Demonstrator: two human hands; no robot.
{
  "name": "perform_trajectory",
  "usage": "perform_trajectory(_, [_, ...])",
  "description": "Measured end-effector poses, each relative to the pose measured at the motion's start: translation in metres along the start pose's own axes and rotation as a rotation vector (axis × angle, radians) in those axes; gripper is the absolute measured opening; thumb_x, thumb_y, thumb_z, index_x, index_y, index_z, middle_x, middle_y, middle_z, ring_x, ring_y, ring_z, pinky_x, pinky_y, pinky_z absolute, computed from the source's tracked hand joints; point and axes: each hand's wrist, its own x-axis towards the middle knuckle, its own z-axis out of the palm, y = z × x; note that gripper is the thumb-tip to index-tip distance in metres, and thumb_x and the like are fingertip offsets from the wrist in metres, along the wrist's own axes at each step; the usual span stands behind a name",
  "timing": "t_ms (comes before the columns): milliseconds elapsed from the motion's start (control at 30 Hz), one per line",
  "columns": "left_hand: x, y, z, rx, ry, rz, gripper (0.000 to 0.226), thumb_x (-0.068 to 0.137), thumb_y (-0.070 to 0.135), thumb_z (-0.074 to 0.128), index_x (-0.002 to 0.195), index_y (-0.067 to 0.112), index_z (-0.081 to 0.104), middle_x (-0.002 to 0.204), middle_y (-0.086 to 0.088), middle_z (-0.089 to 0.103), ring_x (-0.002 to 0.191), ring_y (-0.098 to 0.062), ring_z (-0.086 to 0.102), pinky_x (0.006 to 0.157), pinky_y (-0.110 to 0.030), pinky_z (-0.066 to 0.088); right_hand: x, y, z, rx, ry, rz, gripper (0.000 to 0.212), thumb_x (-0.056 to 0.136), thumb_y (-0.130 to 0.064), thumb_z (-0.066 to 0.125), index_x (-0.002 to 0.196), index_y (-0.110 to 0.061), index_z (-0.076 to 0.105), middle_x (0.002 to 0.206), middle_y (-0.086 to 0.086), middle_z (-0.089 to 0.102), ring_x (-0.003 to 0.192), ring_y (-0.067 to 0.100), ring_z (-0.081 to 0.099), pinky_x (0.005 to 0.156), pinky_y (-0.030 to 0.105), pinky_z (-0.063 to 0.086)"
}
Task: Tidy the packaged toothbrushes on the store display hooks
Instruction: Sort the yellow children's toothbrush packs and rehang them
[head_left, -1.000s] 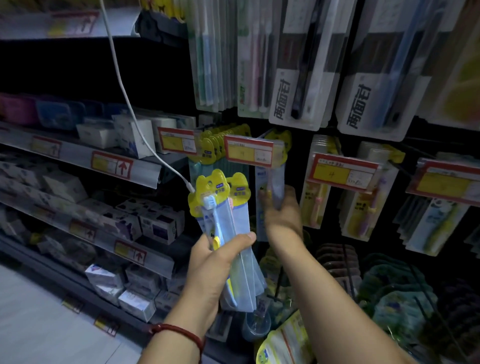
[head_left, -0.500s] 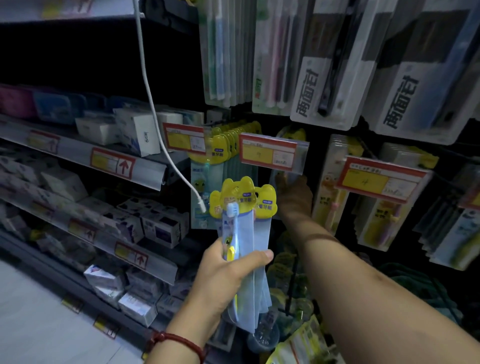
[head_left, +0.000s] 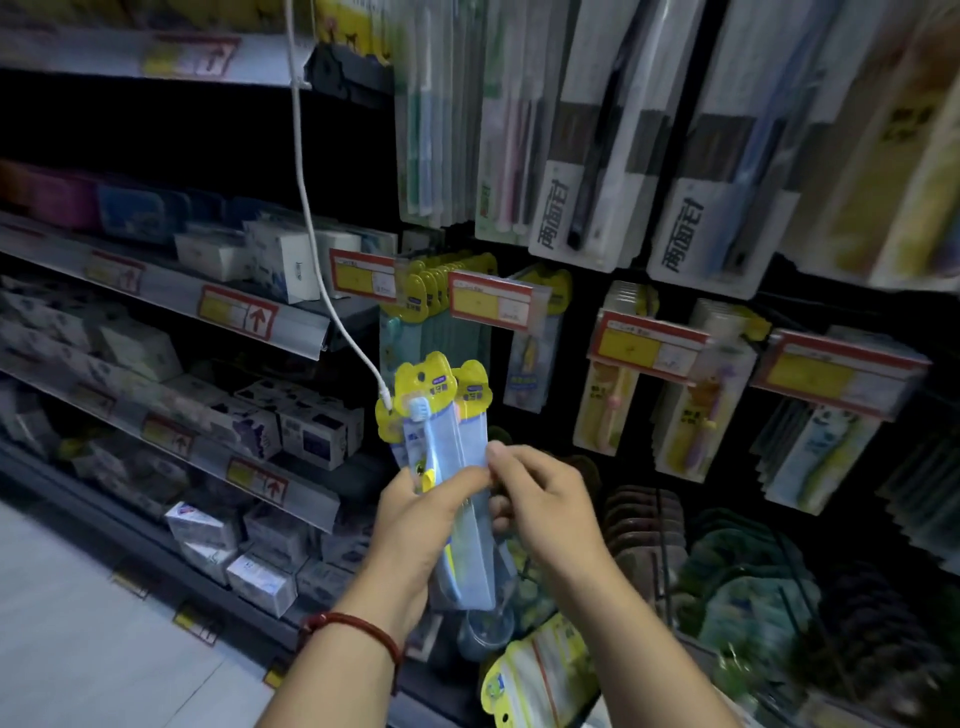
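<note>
**Both hands on a bundle of children's toothbrush packs at the hook wall**

The dark hook wall (head_left: 727, 322) fills the right side, hung with rows of packaged brushes. Along its top hang the large blister packs (head_left: 582, 156), each printed with 两面针 running down the card. To the left, shelves (head_left: 291, 338) carry small boxes, and their rail labels show red arrows pointing up. Yellow price tags (head_left: 491, 301) with red borders sit at the hook ends, their figures too blurred to read.

The bundle of children's toothbrush packs (head_left: 447, 441) is held in front of the wall, below a hanging row of matching packs (head_left: 431, 291). Its long axis is nearly upright, the top leaning a little left, with yellow headers and bristles up and handles down. The header print is unreadable.

The left hand (head_left: 415, 525) wraps the bundle's lower half, thumb across the front. The right hand (head_left: 545, 499) pinches the bundle's right edge between thumb and forefinger, the other fingers curled. A red bracelet (head_left: 358, 629) circles the left wrist.
</note>
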Motion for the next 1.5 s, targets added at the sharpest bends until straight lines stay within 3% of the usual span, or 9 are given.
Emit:
perform_trajectory(200, [-0.019, 0.000, 0.006, 0.072, -0.083, 0.027, 0.016, 0.087, -0.005, 0.073, 0.096, 0.007, 0.075, 0.078, -0.011, 0.078, 0.063, -0.017, 0.074, 0.052, -0.025, 0.057, -0.014, -0.007, -0.013, -0.004, -0.030, 0.064, 0.023, 0.098, -0.016, 0.064, 0.077, -0.011, 0.073, 0.064, 0.006, 0.052, 0.054, 0.014, 0.045, 0.050, 0.025, 0.038])
perform_trajectory(333, [-0.016, -0.002, 0.008, 0.112, -0.087, 0.028, 0.018, 0.082, 0.000, 0.078, 0.096, 0.011, 0.079, 0.087, -0.014, 0.080, 0.071, -0.022, 0.074, 0.058, -0.029, 0.058, -0.010, -0.008, -0.014, -0.054, 0.065, -0.006, 0.024, 0.098, -0.013, 0.062, 0.078, -0.010, 0.075, 0.056, -0.008, 0.059, 0.053, 0.008, 0.049, 0.051, 0.023, 0.041])
perform_trajectory(500, [-0.009, -0.001, 0.009, 0.047, -0.064, 0.015, 0.026, 0.078, 0.015, 0.086, 0.102, 0.010, 0.076, 0.080, -0.008, 0.077, 0.063, -0.022, 0.071, 0.061, -0.033, 0.054, 0.000, -0.010, -0.012, -0.034, 0.186, -0.137, 0.026, 0.098, -0.017, 0.059, 0.077, -0.010, 0.071, 0.074, 0.018, 0.066, 0.064, 0.014, 0.051, 0.062, 0.033, 0.041])
perform_trajectory(700, [0.000, 0.005, 0.003, 0.032, -0.054, 0.082, 0.050, 0.066, 0.029, 0.088, 0.112, 0.012, 0.074, 0.103, -0.007, 0.081, 0.093, -0.021, 0.078, 0.081, -0.034, 0.055, 0.018, -0.017, -0.017, -0.057, 0.435, -0.229, 0.023, 0.100, -0.018, 0.057, 0.079, -0.009, 0.064, 0.063, -0.001, 0.057, 0.057, 0.008, 0.044, 0.061, 0.033, 0.040])
perform_trajectory(800, [0.005, 0.002, -0.004, 0.065, -0.011, 0.078, 0.042, 0.071, 0.019, 0.091, 0.108, 0.011, 0.073, 0.095, -0.007, 0.080, 0.083, -0.022, 0.077, 0.075, -0.034, 0.057, 0.028, -0.017, -0.023, -0.044, 0.473, -0.223, 0.023, 0.102, -0.018, 0.055, 0.085, -0.006, 0.064, 0.068, 0.001, 0.058, 0.061, 0.007, 0.046, 0.062, 0.029, 0.041])
perform_trajectory(1000, [0.012, 0.000, -0.015, 0.088, 0.032, 0.046, 0.053, 0.062, 0.023, 0.095, 0.107, 0.011, 0.071, 0.085, -0.005, 0.077, 0.076, -0.021, 0.076, 0.068, -0.035, 0.058, 0.035, -0.014, -0.034, -0.274, 0.339, -0.260, 0.021, 0.103, -0.018, 0.054, 0.086, -0.011, 0.064, 0.069, -0.003, 0.060, 0.060, -0.002, 0.051, 0.059, 0.018, 0.040])
perform_trajectory(1133, [0.011, 0.002, -0.017, 0.084, 0.053, 0.067, 0.053, 0.059, 0.025, 0.094, 0.105, 0.014, 0.071, 0.081, -0.002, 0.076, 0.074, -0.020, 0.075, 0.069, -0.036, 0.057, 0.030, -0.012, -0.026, -0.467, 0.259, -0.382, 0.024, 0.105, -0.021, 0.052, 0.083, -0.017, 0.061, 0.078, -0.001, 0.061, 0.071, 0.006, 0.055, 0.064, 0.026, 0.040])
perform_trajectory(1300, [0.010, 0.003, -0.021, 0.084, 0.073, 0.078, 0.037, 0.073, 0.016, 0.090, 0.105, 0.015, 0.070, 0.086, -0.005, 0.077, 0.074, -0.019, 0.075, 0.069, -0.034, 0.056, 0.029, -0.017, -0.015, -0.449, 0.275, -0.497, 0.021, 0.104, -0.017, 0.054, 0.088, -0.012, 0.067, 0.085, -0.002, 0.064, 0.079, 0.011, 0.060, 0.071, 0.034, 0.047])
perform_trajectory(1500, [0.010, 0.003, -0.020, 0.089, 0.046, 0.076, 0.037, 0.076, 0.014, 0.088, 0.108, 0.014, 0.069, 0.082, -0.002, 0.077, 0.070, -0.015, 0.074, 0.060, -0.026, 0.055, 0.031, -0.014, -0.006, -0.460, 0.317, -0.520, 0.019, 0.103, -0.017, 0.055, 0.090, -0.011, 0.068, 0.086, -0.002, 0.064, 0.080, 0.017, 0.061, 0.072, 0.042, 0.049])
